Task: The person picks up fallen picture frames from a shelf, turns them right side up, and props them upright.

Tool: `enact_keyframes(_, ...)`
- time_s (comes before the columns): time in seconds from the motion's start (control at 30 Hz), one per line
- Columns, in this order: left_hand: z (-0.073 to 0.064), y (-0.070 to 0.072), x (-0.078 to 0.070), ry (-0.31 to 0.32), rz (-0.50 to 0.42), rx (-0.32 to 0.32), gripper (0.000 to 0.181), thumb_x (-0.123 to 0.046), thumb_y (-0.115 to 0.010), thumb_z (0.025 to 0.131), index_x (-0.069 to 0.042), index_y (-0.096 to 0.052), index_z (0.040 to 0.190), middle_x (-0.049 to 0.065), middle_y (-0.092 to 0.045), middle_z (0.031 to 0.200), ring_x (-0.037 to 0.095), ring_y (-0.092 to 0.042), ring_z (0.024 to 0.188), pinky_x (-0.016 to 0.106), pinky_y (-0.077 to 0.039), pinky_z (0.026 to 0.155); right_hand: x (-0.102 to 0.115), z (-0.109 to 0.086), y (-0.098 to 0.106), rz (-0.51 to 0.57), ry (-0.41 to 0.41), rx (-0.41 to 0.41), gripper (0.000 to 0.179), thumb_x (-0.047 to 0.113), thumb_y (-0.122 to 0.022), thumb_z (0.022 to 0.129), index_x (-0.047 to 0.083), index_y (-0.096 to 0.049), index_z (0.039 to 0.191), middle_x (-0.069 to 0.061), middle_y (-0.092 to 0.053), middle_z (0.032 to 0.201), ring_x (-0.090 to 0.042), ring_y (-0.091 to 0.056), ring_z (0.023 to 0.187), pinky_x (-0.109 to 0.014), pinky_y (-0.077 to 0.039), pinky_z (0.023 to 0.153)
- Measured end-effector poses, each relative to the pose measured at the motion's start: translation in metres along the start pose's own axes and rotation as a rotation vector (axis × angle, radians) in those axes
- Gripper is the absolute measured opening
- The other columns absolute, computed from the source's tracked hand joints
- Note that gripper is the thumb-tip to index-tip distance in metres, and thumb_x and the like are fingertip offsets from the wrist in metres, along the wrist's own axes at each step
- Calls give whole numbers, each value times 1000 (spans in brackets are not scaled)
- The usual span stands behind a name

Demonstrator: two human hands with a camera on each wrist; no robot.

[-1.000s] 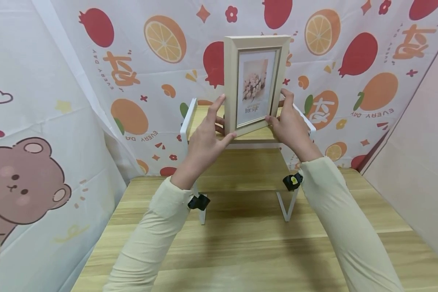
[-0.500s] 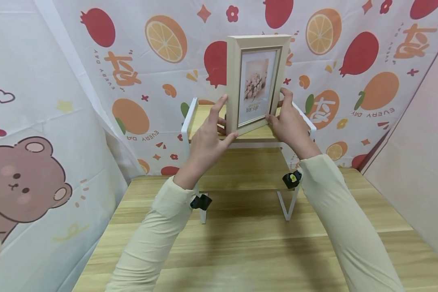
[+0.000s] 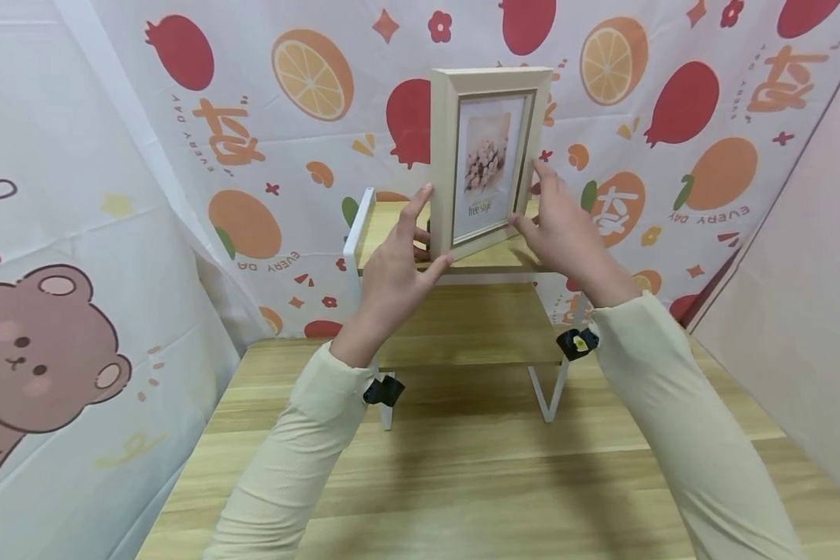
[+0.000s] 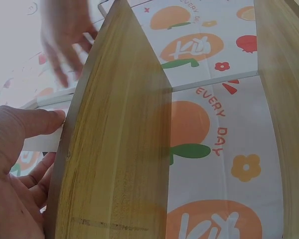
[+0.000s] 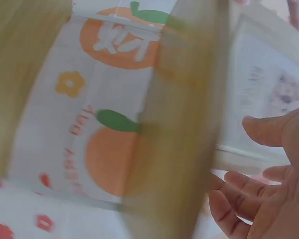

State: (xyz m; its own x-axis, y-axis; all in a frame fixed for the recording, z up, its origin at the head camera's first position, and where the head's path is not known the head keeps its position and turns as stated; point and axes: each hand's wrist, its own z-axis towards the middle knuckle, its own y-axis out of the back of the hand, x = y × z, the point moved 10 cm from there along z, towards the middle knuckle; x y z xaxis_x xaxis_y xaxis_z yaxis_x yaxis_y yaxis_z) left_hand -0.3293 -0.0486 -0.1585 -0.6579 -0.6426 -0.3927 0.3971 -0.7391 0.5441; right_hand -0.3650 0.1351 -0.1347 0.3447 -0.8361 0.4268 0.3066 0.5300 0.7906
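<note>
A cream picture frame [image 3: 446, 163] with a flower print stands upright on the top board [image 3: 378, 225] of a small two-tier wooden shelf, turned slightly to the right. My left hand [image 3: 392, 272] holds its lower left corner, thumb in front and index finger up along the side; the other fingers are partly hidden behind. At the frame's right edge, my right hand [image 3: 567, 229] has its fingers loosely spread. In the right wrist view, the right hand [image 5: 279, 184] is relaxed, thumb apart from the fingers, in front of the frame [image 5: 239, 159].
The shelf's lower board [image 3: 469, 323] sits below, on white metal legs [image 3: 549, 397] standing on a wood-grain table [image 3: 455, 482]. A fruit-print cloth [image 3: 308, 155] hangs right behind. A bear-print cloth [image 3: 42, 194] is at the left, a pale panel [image 3: 805, 311] at the right.
My right hand has loosened from the frame's right edge, and its wrist has shifted right. The left hand keeps its hold; the frame stays in nearly the same place.
</note>
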Motion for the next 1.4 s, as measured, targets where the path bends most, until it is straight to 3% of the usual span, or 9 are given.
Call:
enact_keyframes(0.07,-1,0,0,1,-3,3,84,-20,-75,84,-24,-23,151,11,-66,96,22,-71,83,34,-50,60,11,-3,12,-26,23,-7,75,26,-53,99,11,-7,155,-20,-39,146,-36,-58,111,-46,-49,78)
enact_keyframes(0.37,-1,0,1,12,14,11,84,-22,-75,85,-25,-23,151,11,-66,96,22,-72,84,35,-52,63,71,-10,64,-102,190,-108,68,36,-51,99,11,-18,153,-18,-45,140,-32,-52,104,-46,-46,86)
enact_keyframes(0.53,-1,1,2,15,17,5,84,-22,-75,84,-25,-24,150,11,-67,96,22,-72,83,36,-54,64,98,-11,78,-175,244,-163,70,41,-51,97,13,-20,154,-15,-48,137,-28,-51,100,-40,-44,78)
enact_keyframes(0.67,-1,3,1,7,9,-3,84,-21,-76,84,-24,-25,150,12,-67,96,23,-72,84,36,-55,65,110,-10,80,-245,236,-159,73,46,-50,97,15,-18,155,-13,-43,145,-27,-54,110,-43,-50,79)
enact_keyframes(0.9,-2,3,1,-10,-7,4,85,-21,-76,83,-23,-25,150,12,-66,96,24,-72,85,36,-57,71,118,-6,76,-331,216,-123,76,54,-46,96,17,-15,155,-10,-34,153,-31,-54,74,-43,-49,66)
enact_keyframes(1.17,-3,0,2,-9,-3,-1,84,-21,-76,83,-23,-26,150,12,-66,97,24,-72,86,36,-57,74,126,7,67,-359,166,-65,80,56,-42,96,14,-10,156,-12,-32,152,-32,-57,88,-50,-53,79)
enact_keyframes(1.4,-2,1,-1,-26,10,-10,83,-22,-76,83,-22,-26,150,13,-66,98,24,-72,85,36,-58,74,132,15,65,-387,154,-62,76,52,-41,97,12,-14,155,-13,-38,146,-31,-57,83,-49,-53,80)
